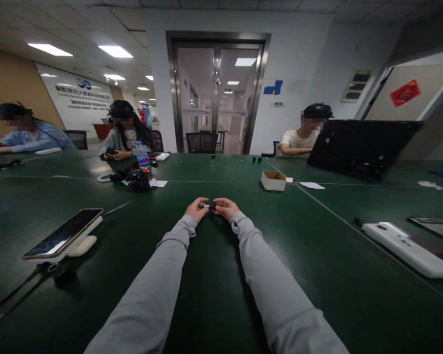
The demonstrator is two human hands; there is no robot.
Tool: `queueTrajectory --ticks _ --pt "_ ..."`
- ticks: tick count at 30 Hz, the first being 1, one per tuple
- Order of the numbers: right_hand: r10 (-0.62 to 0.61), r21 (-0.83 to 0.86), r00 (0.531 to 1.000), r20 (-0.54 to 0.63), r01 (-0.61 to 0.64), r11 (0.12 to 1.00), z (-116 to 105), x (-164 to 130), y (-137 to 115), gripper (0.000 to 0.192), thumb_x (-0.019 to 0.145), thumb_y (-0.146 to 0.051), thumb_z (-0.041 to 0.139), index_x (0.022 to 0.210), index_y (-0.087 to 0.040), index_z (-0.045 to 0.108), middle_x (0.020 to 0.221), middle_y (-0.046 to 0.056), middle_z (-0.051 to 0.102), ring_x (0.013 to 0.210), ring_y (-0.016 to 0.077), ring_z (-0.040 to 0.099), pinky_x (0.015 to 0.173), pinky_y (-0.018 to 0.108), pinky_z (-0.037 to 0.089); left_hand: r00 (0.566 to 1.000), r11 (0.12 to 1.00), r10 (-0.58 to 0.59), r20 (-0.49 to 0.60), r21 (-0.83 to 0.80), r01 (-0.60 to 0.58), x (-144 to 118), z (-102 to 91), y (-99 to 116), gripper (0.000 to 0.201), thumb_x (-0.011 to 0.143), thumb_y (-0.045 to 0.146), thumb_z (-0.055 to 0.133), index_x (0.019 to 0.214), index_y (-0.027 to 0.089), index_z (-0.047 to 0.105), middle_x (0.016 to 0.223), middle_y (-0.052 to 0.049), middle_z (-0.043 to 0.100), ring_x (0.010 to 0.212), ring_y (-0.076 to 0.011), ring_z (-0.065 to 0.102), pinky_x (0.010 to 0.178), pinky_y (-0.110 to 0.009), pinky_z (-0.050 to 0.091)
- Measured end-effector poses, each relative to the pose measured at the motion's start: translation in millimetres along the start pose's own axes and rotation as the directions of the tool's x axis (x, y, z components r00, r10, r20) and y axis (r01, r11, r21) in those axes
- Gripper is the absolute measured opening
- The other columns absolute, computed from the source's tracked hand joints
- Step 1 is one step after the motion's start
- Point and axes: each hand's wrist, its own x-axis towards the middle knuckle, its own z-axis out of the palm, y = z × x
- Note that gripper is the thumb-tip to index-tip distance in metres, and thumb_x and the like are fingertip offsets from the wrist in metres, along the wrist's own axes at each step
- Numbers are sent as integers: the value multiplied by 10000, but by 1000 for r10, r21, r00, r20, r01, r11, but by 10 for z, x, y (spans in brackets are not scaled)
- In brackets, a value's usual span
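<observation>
Between my two hands is a small dark object with a silvery part at its left end (209,206), too small to name for certain. My left hand (196,210) pinches its left end between thumb and fingers. The right end sits in the pinch of my right hand (226,209). Both hands are close together over the green table (214,275), arms stretched forward in grey sleeves. My fingertips cover parts of the object.
Left of my arms lies a phone (64,233) on a white support. Farther off are a tangle of black items (133,179), a water bottle (142,156) and a small open box (273,181). A white device (406,248) and a large black screen (362,147) stand right. Three people sit opposite.
</observation>
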Motion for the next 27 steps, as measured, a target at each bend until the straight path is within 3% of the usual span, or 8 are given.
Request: queueTrajectory --ticks 4,9,20,23,27 --pt "1 12 1000 -19 -1 1000 5 -7 6 356 521 -102 742 841 -166 597 775 17 602 627 129 619 594 264 544 1000 1000 -5 -8 -18 4 -10 3 11 343 661 170 559 1003 176 569 664 25 524 468 -54 467 484 -185 409" --pt "-5 -6 1000 -2 5 1000 13 -25 -1 347 536 -120 739 848 -168 597 794 26 614 648 138 625 608 271 545 999 1000 -11 -48 15 12 -45 -6 81 339 668 221 574 1006 195 573 773 -3 565 478 -48 485 462 -176 403" --pt "25 -64 1000 -6 -26 998 47 -33 -16 294 579 -82 694 834 -160 570 768 24 619 619 130 629 592 267 547 999 1000 -5 -37 -25 5 -64 -8 134 268 728 303 506 945 169 587 586 18 533 442 -63 470 444 -182 394" --pt "1 -166 1000 -1 -1 986 86 -38 5 334 553 -71 701 838 -165 554 736 9 623 591 123 618 580 275 542 997 999 7 -80 -47 -11 -58 -13 134 272 725 338 515 929 171 582 600 18 534 443 -60 463 441 -178 391" --pt "-32 -422 998 50 50 905 126 -23 28 312 504 -80 719 756 -164 556 628 -27 601 470 80 543 431 202 467 994 999 -20 -110 -49 15 -30 -3 94 259 691 380 557 828 160 562 618 12 555 460 -62 460 439 -177 389"
